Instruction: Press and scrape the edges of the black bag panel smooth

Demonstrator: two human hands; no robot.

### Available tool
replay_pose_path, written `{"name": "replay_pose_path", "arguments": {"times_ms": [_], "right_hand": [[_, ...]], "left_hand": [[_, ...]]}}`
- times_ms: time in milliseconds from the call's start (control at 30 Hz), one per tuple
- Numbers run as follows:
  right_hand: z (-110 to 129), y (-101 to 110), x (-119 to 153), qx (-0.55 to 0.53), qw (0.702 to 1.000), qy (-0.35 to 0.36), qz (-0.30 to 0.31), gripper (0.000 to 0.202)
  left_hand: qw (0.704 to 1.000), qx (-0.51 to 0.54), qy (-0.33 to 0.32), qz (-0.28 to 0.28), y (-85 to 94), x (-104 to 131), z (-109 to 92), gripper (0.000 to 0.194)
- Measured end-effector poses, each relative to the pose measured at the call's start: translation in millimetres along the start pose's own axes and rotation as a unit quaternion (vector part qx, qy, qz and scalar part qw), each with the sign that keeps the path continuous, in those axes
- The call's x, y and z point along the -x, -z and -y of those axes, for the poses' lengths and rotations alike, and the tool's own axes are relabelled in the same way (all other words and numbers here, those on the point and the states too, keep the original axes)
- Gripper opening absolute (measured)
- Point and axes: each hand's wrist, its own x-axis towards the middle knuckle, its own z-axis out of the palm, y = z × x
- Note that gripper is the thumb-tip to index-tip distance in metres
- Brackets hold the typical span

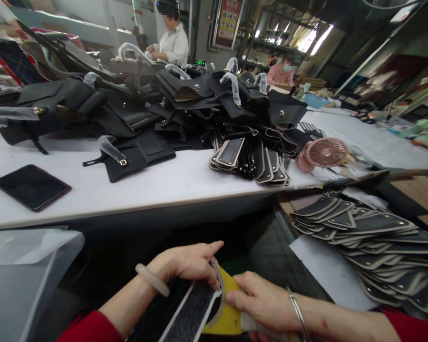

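Working at the end of a dark panel (190, 313) with pale edging, the left hand (196, 263) curls its fingers over the top corner, forefinger stretched out ahead; the thumb is hidden, so whether it grips or only presses, I cannot tell. Here is the right hand (260, 299), pinched snugly around a yellow piece (227, 323), thumb on top. The panel slants from the bottom edge up to a point beneath the left fingertips, its end right beside the yellow piece, between the two hands. Looks like a step of handling that end against the yellow, and the next move seems to call for a steady right hand and careful left fingertips at the edge. Out to the right, a spread stack of similar edged panels (385, 251) lies near the right forearm. Beyond the gap comes the white counter (92, 199), with a dark flat device (32, 186) at left, more bundled panels (231, 154) and a pink fan (326, 152). Behind them, a big heap of black bag pieces (199, 95); farther back, a person in white (176, 45) and another in pink (280, 76).
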Motion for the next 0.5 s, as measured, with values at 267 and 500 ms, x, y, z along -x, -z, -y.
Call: {"name": "replay_pose_path", "arguments": {"times_ms": [267, 500], "right_hand": [[6.0, -14.2, 1.1, 0.005, 0.999, -0.017, -0.034, 0.024], [0.3, -10.3, -3.3, -0.016, 1.000, 0.017, -0.004, 0.023]], "left_hand": [[0.999, 0.011, -0.026, -0.018, -3.4, 1.5, 5.4, 0.112], [0.996, 0.064, -0.051, -0.034, -6.9, -2.1, 15.3, 0.112]]}}
